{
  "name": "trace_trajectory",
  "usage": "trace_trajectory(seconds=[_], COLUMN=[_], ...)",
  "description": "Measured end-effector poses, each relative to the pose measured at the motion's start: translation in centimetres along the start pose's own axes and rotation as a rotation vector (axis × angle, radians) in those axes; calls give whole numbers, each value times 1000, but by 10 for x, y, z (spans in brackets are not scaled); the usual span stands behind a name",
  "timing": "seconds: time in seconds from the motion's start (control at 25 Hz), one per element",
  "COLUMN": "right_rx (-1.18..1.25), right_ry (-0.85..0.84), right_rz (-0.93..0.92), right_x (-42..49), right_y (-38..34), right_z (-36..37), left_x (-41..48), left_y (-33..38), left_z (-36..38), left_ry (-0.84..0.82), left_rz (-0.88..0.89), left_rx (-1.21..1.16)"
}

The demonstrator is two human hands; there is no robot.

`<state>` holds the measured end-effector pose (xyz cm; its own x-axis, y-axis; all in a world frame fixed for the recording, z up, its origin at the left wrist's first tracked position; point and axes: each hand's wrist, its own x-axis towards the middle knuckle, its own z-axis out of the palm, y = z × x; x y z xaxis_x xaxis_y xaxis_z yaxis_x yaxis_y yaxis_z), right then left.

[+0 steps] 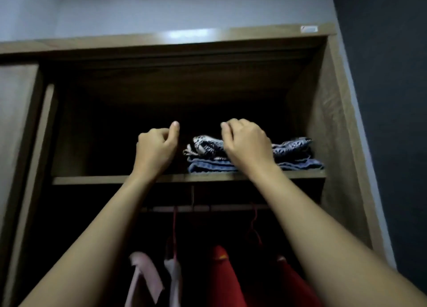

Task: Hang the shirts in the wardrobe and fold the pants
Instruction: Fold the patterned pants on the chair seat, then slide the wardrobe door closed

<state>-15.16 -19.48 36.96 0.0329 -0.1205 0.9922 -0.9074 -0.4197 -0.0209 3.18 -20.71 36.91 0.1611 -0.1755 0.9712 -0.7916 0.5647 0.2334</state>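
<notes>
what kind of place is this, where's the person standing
Most likely a bedroom, facing an open brown wooden wardrobe. Folded patterned and blue clothes lie stacked on its upper shelf, and below it a red shirt and a pale pink garment hang from a clothes rail.

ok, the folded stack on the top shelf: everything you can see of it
The folded stack sits on the right half of the wooden shelf, its front edge near the shelf lip and its right end close to the wardrobe's side wall. Two layers show: a blue, denim-like piece at the bottom and a black-and-white patterned fabric on top, slightly rumpled at its left end. The right hand hovers in front of its middle, fingers curled; contact cannot be told. The left hand is apart from it.
</notes>
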Motion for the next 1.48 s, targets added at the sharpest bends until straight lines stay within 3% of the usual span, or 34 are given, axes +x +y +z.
trace_trajectory(seconds=[0.12,0.4,0.64,0.8,1.0,1.48], right_rx=[231,468,588,550,330,6], right_ry=[62,-173,-577,-903,-1089,-1034], right_rz=[-126,-269,-637,-824,-1002,-1354], right_x=[-63,-226,-389,-467,-521,-544], right_y=[-68,-208,-312,-340,-348,-341], right_z=[26,75,104,124,170,218], left_x=[-48,-172,-271,-323,-365,-386], left_y=[-30,-156,-251,-291,-341,-365], left_z=[-49,-172,-253,-259,-248,-219], left_ry=[68,-104,-338,-490,-546,-418], left_rz=[112,94,46,139,212,223], left_rx=[-59,177,435,571,685,594])
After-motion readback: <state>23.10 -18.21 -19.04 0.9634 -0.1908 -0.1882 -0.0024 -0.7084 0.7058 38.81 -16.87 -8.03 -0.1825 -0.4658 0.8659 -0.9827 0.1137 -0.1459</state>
